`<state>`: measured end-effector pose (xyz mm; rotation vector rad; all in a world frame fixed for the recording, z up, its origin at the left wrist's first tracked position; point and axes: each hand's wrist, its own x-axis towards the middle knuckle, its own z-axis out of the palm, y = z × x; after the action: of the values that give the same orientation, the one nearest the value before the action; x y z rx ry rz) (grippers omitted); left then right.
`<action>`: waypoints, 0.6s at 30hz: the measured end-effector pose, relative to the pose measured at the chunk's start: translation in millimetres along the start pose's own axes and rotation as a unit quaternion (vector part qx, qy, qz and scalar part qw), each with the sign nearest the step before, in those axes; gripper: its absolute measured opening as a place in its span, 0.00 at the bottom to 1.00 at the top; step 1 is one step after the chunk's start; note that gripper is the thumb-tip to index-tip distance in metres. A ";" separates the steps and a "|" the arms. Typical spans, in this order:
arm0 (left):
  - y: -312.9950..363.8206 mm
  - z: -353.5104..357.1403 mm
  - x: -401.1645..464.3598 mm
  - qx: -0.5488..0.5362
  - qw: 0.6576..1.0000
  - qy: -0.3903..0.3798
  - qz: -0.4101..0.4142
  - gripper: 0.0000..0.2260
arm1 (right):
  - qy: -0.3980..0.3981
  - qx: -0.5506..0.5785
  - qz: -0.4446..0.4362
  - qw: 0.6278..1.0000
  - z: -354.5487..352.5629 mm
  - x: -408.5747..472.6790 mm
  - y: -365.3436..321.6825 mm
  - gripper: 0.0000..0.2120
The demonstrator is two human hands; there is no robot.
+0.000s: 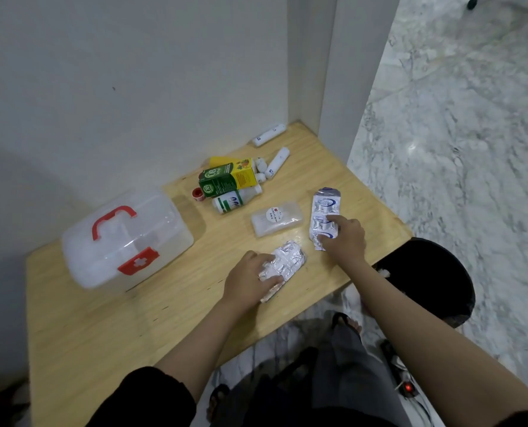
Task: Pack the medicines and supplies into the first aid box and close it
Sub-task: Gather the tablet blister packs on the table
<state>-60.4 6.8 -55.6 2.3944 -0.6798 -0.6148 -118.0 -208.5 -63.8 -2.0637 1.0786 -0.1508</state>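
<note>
The clear plastic first aid box (pixel 127 241) with a red handle and red latch sits shut on the left of the wooden table (pixel 102 328). My left hand (pixel 250 282) rests with its fingers on a stack of silver foil blister packs (pixel 284 263). Fingers of my right hand (pixel 346 238) press on a blue-printed blister strip (pixel 323 211). Between these and the wall lie a clear packet with a round label (pixel 276 221), a white bottle (pixel 235 201), a green and yellow carton (pixel 229 178), a small red roll (pixel 197 193) and white tubes (pixel 276 163).
White walls close the table in at the back and left, with a pillar at the back right. A black round stool (pixel 432 278) stands off the table's right edge. The marble floor has a power strip (pixel 406 386) near my feet.
</note>
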 end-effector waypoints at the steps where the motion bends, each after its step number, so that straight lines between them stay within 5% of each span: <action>1: 0.3 1.7 0.5 -0.033 0.999 0.008 -0.011 0.17 | 0.001 0.006 0.000 1.000 -2.0 -2.1 1.0 0.23; 4: 5.0 6.6 2.4 -0.140 0.988 0.017 -0.054 0.09 | -0.008 0.060 0.002 0.998 -10.8 -8.1 6.6 0.24; 10: 42.9 12.4 12.4 -0.255 0.962 -0.070 -0.066 0.12 | 0.036 0.168 0.041 0.984 -45.6 -15.8 31.4 0.21; 18: 122.0 49.7 64.9 -0.250 0.951 -0.183 -0.021 0.12 | 0.178 0.229 0.136 0.947 -108.6 -10.5 104.0 0.18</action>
<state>-77.9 -137.2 -32.9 1.8429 -0.5389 -1.1199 -238.5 -299.0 -58.8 -1.4857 1.3825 -0.5958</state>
